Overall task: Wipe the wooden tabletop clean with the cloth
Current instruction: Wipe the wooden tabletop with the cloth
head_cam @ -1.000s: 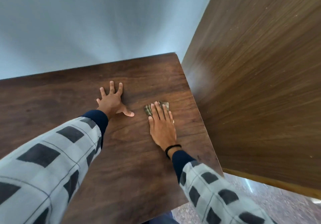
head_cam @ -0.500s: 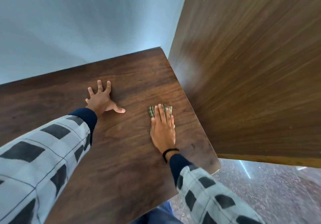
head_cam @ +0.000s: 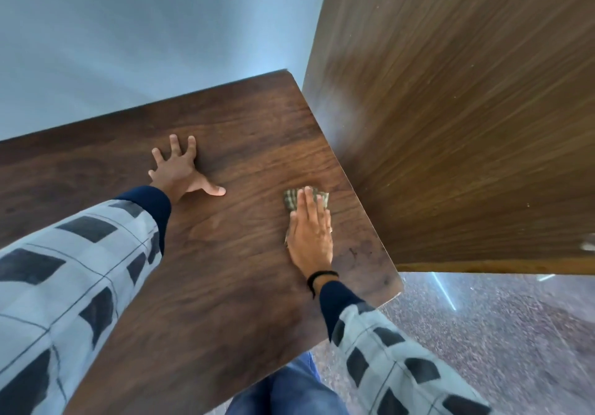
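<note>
The dark wooden tabletop [head_cam: 225, 286] fills the middle of the head view. A small checked greenish cloth [head_cam: 289, 199] lies on it near the right edge. My right hand [head_cam: 310, 231] presses flat on the cloth with straight fingers, and most of the cloth is hidden under the palm. My left hand [head_cam: 177, 170] rests on the bare wood to the left, fingers spread and thumb out, holding nothing.
A tall wooden panel [head_cam: 467, 125] stands right against the table's right edge. A pale blue wall [head_cam: 145, 28] runs behind the table. Speckled floor [head_cam: 499, 334] shows below the table's right corner, and my blue-jeaned leg [head_cam: 289, 392] is at the near edge.
My right hand has slid the cloth rightward toward the table's right edge, widening the gap to my left hand. The left hand has stayed planted on the wood.
</note>
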